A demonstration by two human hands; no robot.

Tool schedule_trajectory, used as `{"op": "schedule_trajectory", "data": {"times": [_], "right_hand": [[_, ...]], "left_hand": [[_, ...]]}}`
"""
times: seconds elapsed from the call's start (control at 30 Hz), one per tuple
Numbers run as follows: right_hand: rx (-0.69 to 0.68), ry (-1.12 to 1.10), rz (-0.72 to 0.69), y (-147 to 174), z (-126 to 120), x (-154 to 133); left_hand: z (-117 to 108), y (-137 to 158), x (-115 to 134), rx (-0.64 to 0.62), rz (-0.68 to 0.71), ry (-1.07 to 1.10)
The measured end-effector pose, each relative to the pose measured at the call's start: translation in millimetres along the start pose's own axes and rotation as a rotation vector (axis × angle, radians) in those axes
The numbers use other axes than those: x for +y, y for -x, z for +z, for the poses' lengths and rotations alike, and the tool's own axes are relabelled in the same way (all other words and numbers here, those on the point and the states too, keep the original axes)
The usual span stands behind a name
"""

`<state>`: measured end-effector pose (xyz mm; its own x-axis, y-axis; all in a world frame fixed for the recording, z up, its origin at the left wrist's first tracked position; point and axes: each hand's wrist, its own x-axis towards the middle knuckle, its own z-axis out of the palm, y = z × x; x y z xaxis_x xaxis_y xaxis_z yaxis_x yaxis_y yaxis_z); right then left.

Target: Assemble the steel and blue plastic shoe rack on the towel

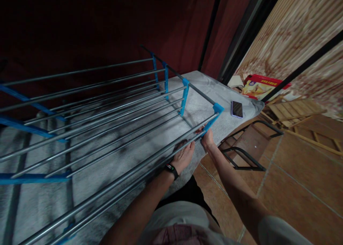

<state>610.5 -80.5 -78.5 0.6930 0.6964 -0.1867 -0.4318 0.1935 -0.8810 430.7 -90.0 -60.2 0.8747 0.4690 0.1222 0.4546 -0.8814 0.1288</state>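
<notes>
A rack of grey metal tubes (pixel 120 121) joined by blue plastic brackets lies across a grey cloth-covered table (pixel 214 82). My right hand (pixel 207 139) is closed around the lower end of the front right blue bracket (pixel 211 121); some of its fingers are behind the bracket. Just left of it, my left hand (pixel 184 155), with a black watch on the wrist, is closed at the lower front tube (pixel 152 171), close to where that tube meets the bracket. The tubes partly hide the left fingers.
A phone (pixel 237 109) lies on the table's right part. A dark-framed chair (pixel 250 145) stands at the table's right edge on the tiled floor. Farther right are wooden slatted pieces (pixel 297 113) and a red and yellow box (pixel 264 86). Dark red panels (pixel 107 27) rise behind the rack.
</notes>
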Motion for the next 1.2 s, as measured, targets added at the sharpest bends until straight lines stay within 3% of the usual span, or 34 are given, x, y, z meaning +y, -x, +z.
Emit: {"op": "schedule_trajectory", "data": {"times": [0.63,1.2], "right_hand": [[0.009,-0.023,-0.001,0.0,0.9,1.0],[0.016,0.006,-0.012,-3.2,-0.1,6.3]], "left_hand": [[-18.5,-4.5,-2.0,0.007,-0.035,0.081],[-7.5,-7.3,-9.3,0.014,-0.042,0.104]]}}
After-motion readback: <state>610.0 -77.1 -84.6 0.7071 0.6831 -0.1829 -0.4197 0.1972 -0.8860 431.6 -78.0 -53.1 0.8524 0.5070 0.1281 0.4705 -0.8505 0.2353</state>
